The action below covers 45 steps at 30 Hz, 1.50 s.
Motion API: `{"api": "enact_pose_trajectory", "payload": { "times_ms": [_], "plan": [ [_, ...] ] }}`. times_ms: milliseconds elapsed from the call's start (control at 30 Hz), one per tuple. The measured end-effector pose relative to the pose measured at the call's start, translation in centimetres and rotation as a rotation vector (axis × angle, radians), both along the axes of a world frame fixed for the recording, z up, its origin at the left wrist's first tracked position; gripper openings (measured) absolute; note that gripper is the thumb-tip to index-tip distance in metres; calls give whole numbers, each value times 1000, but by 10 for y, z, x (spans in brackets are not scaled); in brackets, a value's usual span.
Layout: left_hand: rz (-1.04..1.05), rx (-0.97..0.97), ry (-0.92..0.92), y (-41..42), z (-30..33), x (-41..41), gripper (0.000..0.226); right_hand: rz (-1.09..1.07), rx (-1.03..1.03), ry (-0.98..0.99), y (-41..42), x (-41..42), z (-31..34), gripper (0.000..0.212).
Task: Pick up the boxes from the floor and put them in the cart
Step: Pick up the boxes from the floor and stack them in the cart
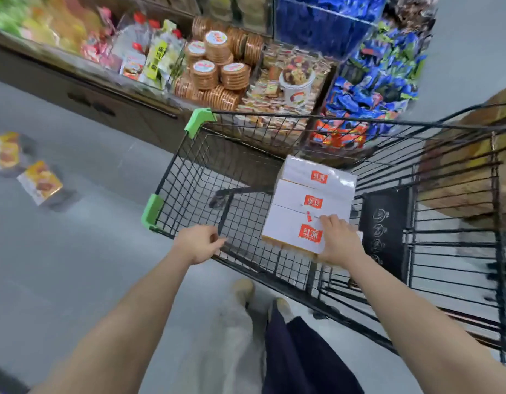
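Right hand setting white box pack into cart; two boxes left on floor, far left.

The right hand (338, 240) gripped the near right corner of the shrink-wrapped pack of white boxes (311, 204), fingers curled over its top, thumb side hidden. The pack sat inside the wire cart (189, 177), long axis running away from the person, far end towards the snack shelf (217, 66). The left hand (196, 244) hovered at the cart's near rim, fingers loosely curled, holding nothing. Two orange-and-white boxes (40, 182) lay flat on the floor (89, 237), well apart from the cart, to the left; the left hand was the nearer. The closer box lay diagonally, one corner towards the cart.
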<state>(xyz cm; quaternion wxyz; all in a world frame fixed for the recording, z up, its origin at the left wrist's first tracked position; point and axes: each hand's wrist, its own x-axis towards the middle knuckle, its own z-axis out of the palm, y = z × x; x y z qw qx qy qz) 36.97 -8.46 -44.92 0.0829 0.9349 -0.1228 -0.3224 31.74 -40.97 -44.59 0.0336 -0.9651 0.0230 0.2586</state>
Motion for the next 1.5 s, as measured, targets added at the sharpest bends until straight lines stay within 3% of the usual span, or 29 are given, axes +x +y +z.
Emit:
{"api": "enact_pose_trajectory", "payload": {
  "times_ms": [100, 200, 367, 467, 600, 867, 967, 1033, 1133, 1233, 1267, 1333, 1400, 1500],
  "plan": [
    [25, 18, -36, -2, -1, -1, 46, 30, 10, 0, -6, 5, -20, 93],
    [78, 13, -65, -3, -4, -3, 39, 73, -8, -4, -7, 8, -43, 83],
    [197, -17, -144, -14, -5, -10, 46, 104, -43, -85, -4, 22, -69, 78],
    [204, -29, -65, -40, -6, -3, 35, 120, -26, -68, -8, 21, -79, 77],
    [193, -103, 139, -97, -11, 4, 61, 35, 1, -49, -17, 5, -77, 83],
    [427, -243, 343, -167, -48, -3, 90, -488, 333, 87, -60, -13, -90, 90],
    [466, -304, 326, -171, -68, -8, 97, -535, 475, 67, -66, -15, -116, 87],
    [382, -295, 291, -174, -62, -9, 99, -514, 541, 38, -76, -20, -148, 81],
    [306, -301, 299, -178, -52, -8, 100, -428, 489, 44, -69, -22, -124, 72],
    [344, -271, 319, -166, -36, -5, 109, -400, 416, 161, -62, -14, -102, 87],
    [349, -262, 303, -157, -27, -2, 108, -407, 391, 171, -59, -8, -96, 90],
    [324, -233, 256, -136, -6, 2, 97, -392, 356, 171, -43, 6, -61, 73],
    [321, -217, 170, -109, 20, 4, 82, -327, 320, 185, -21, 24, -22, 56],
    [390, -210, 24, -60, 49, 3, 52, -163, 336, 189, 20, 54, 22, 52]
  ]
}}
